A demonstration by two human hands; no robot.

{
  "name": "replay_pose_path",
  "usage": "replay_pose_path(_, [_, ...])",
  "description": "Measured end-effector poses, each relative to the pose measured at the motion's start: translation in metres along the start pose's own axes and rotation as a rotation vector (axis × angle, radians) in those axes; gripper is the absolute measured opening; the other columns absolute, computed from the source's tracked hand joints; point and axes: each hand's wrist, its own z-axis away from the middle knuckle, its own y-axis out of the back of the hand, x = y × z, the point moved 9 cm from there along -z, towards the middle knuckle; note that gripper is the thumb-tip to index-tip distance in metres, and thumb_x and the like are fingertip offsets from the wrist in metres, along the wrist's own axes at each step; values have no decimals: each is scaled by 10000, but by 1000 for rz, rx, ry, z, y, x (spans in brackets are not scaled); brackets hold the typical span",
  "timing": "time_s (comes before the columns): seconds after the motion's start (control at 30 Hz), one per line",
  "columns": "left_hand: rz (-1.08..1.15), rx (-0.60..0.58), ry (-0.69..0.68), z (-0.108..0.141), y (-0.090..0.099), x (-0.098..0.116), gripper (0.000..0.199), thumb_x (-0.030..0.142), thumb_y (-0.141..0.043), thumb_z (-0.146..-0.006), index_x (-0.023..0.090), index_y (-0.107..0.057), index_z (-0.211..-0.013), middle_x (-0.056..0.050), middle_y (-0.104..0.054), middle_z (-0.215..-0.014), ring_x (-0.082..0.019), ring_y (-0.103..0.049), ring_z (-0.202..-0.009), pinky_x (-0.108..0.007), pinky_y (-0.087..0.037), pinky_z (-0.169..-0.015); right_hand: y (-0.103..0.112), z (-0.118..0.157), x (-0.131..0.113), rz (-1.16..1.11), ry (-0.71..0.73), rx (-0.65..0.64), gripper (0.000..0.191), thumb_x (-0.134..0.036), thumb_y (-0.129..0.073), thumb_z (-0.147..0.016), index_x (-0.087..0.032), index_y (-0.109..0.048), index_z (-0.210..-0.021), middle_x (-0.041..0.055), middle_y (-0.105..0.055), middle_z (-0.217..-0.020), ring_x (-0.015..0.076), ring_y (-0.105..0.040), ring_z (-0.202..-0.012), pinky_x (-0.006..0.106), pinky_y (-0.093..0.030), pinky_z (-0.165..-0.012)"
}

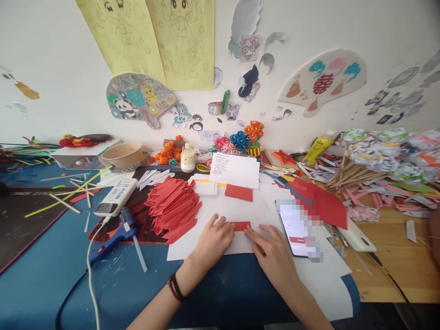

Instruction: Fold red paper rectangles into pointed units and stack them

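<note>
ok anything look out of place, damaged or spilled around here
I see no spill. The thin sticks lie crossed in a loose jumble, and small white scraps litter the blue mat around the glue gun. On the wall, a large pale cutout looks ragged-edged, perhaps peeling.

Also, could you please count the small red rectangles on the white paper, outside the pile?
2: the near rectangle, between the left hand and right hand, and the far rectangle, before the handwritten card. Any stacked beneath would be hidden.

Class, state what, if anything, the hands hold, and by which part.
A red paper strip, held down: left end by left hand, right end by right hand.
</note>
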Motion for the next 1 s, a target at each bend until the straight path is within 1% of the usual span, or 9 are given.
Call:
replay_pose_path(0.17, [36,-5,-11,1,-2,-8,209,103,-461,-925,137,-588,-1087,-65,-655,-845,-205,-554,-843,-370,-400,-820,4,9,2,51,-48,115,374,-108,-497,-869,-222,-650,-1191,9,-700,-1134,300,-588,-1068,547,-427,-995])
replay_pose_path(0.27, [-5,2,-80,3,-2,-2,224,69,-421,-928,107,-577,-1084,-77,-644,-843,-202,-546,-810,-349,-402,-768,9,14,-4,66,-49,202,354,-105,-475,-895,-179,-638,-1200,42,-690,-1151,297,-570,-1105,526,-431,-997])
replay_pose_path(0.37, [-96,73,-183,6,2,8,248,51,-381,-934,54,-548,-1116,-103,-638,-890,-200,-539,-807,-347,-396,-770,15,4,-13,44,5,237,375,-95,-472,-912,-157,-590,-1262,64,-653,-1215,282,-532,-1170,489,-412,-1027])
replay_pose_path(0.47, [-107,108,-184,4,8,7,210,69,-369,-946,76,-555,-1044,-85,-614,-857,-197,-523,-792,-352,-383,-773,13,-21,-23,-46,109,161,319,-113,-456,-938,-157,-622,-1207,75,-658,-1186,257,-543,-1138,416,-444,-988])
replay_pose_path(0.57, [-35,100,-71,-6,15,-12,201,88,-362,-958,140,-545,-894,-45,-577,-775,-194,-503,-777,-344,-363,-744,13,-49,-22,-174,150,115,272,-137,-420,-965,-171,-690,-949,68,-698,-909,213,-598,-926,359,-483,-857])
replay_pose_path(0.7, [93,72,-10,-16,20,-34,209,100,-385,-958,169,-533,-829,-32,-586,-772,-186,-491,-781,-345,-337,-739,4,-76,-22,-323,216,-63,221,-181,-448,-961,-178,-624,-828,48,-641,-812,176,-574,-775,310,-462,-723])
replay_pose_path(0.83, [258,65,59,-17,18,-45,189,105,-428,-924,177,-563,-814,-30,-605,-765,-183,-487,-777,-350,-308,-712,-4,-86,-18,-508,175,-215,188,-145,-500,-894,-191,-550,-718,-3,-574,-717,134,-515,-642,259,-407,-602])
replay_pose_path(0.93, [383,84,193,-16,16,-53,169,114,-478,-872,182,-584,-759,-22,-604,-684,-185,-485,-755,-360,-278,-695,-14,-87,-16,-688,134,-314,164,-105,-530,-820,-189,-533,-678,-25,-563,-695,118,-513,-631,238,-398,-593])
replay_pose_path(1.0, [444,79,226,-16,15,-53,159,116,-504,-841,186,-595,-730,-16,-604,-641,-184,-479,-748,-361,-263,-689,-17,-86,-14,-765,116,-346,155,-89,-539,-784,-186,-531,-663,-31,-560,-684,115,-518,-633,234,-404,-602])
